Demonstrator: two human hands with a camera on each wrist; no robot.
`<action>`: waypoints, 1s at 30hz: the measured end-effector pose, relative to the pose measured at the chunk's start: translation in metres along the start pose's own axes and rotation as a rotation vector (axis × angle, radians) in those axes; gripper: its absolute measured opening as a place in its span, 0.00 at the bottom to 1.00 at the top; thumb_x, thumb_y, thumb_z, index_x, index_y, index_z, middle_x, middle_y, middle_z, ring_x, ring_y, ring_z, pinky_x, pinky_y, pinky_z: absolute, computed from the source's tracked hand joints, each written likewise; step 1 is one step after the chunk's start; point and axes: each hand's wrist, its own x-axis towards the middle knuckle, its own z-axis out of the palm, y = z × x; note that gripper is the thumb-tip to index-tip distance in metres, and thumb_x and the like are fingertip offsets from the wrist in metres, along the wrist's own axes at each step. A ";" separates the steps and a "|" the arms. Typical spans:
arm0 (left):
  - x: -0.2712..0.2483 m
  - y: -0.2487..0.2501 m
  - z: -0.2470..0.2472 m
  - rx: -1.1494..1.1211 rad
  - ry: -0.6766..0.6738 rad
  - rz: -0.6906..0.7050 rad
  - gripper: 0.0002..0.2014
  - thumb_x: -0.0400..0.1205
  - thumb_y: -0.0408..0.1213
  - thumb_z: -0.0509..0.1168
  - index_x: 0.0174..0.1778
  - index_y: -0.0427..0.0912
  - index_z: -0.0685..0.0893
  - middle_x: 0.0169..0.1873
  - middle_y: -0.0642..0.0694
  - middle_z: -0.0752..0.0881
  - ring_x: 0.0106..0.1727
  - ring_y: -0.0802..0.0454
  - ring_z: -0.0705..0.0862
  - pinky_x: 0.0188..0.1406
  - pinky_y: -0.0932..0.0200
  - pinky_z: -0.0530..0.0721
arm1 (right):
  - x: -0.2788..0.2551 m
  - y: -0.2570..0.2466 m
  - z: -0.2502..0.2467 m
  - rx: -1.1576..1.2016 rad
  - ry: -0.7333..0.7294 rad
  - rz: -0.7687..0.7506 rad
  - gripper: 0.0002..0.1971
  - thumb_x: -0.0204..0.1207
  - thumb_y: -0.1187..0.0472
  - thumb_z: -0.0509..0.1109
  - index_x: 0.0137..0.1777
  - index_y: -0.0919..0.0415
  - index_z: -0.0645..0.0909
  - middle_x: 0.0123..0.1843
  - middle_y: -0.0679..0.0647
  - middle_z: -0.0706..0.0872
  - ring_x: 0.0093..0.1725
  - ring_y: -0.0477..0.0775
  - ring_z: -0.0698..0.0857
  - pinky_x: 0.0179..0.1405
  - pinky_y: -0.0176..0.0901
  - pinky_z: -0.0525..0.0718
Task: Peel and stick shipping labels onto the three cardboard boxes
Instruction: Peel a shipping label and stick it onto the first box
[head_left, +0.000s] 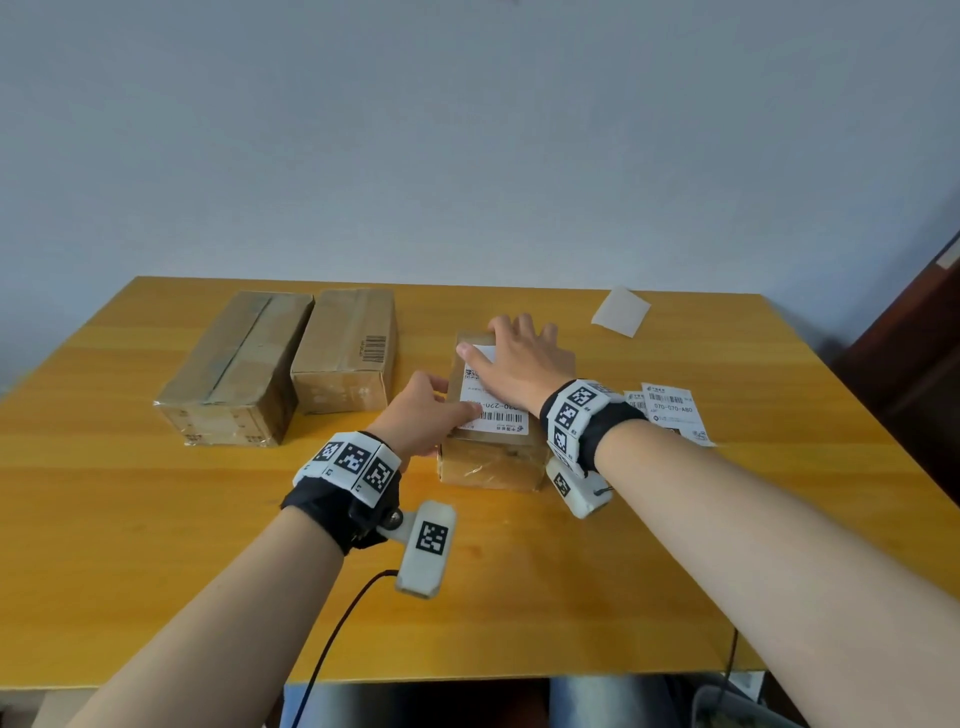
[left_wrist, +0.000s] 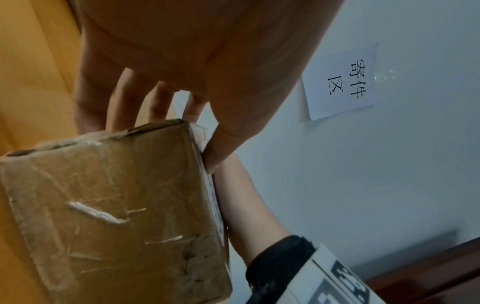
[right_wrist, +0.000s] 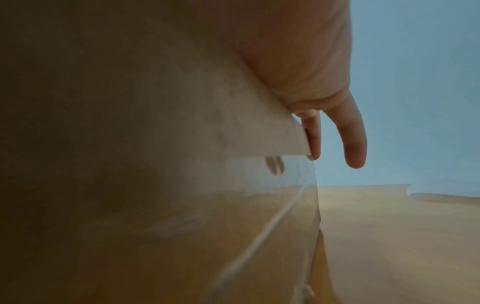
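Note:
A small taped cardboard box (head_left: 493, 460) (left_wrist: 111, 205) stands at the table's middle, with a white shipping label (head_left: 501, 418) (left_wrist: 214, 197) on its top. My right hand (head_left: 519, 358) lies flat on the label's far half, fingers straight and spread. My left hand (head_left: 423, 415) (left_wrist: 182, 61) holds the box's near-left corner, thumb on the label's edge and fingers down the left side. Two more cardboard boxes, a long one (head_left: 234, 369) and one with a printed barcode (head_left: 345, 353), lie side by side at the back left, with no shipping label showing.
Loose printed labels (head_left: 672, 410) lie on the yellow table (head_left: 519, 597) just right of my right wrist. A blank backing sheet (head_left: 621, 312) rests at the back right. Dark wooden furniture (head_left: 914, 374) stands beyond the right edge. A paper sign (left_wrist: 342, 80) hangs on the wall.

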 end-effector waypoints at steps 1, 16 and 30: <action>0.003 0.001 -0.001 0.014 -0.004 -0.008 0.22 0.84 0.48 0.71 0.68 0.44 0.72 0.56 0.44 0.88 0.48 0.51 0.87 0.44 0.49 0.90 | 0.000 -0.001 0.000 -0.015 0.003 -0.002 0.38 0.81 0.24 0.45 0.81 0.48 0.67 0.81 0.55 0.71 0.78 0.69 0.69 0.61 0.69 0.82; 0.021 -0.009 0.003 0.050 -0.034 0.031 0.27 0.84 0.62 0.65 0.61 0.41 0.70 0.48 0.44 0.84 0.39 0.50 0.82 0.32 0.54 0.82 | 0.017 0.000 -0.002 -0.126 0.021 0.027 0.35 0.86 0.31 0.43 0.77 0.53 0.75 0.72 0.57 0.82 0.74 0.69 0.74 0.49 0.57 0.76; 0.024 -0.010 0.004 0.004 -0.027 0.032 0.26 0.83 0.59 0.68 0.61 0.40 0.71 0.47 0.45 0.86 0.39 0.50 0.84 0.31 0.56 0.81 | 0.042 0.005 0.002 -0.164 0.101 -0.023 0.37 0.88 0.34 0.43 0.36 0.59 0.82 0.38 0.55 0.86 0.48 0.64 0.83 0.44 0.52 0.78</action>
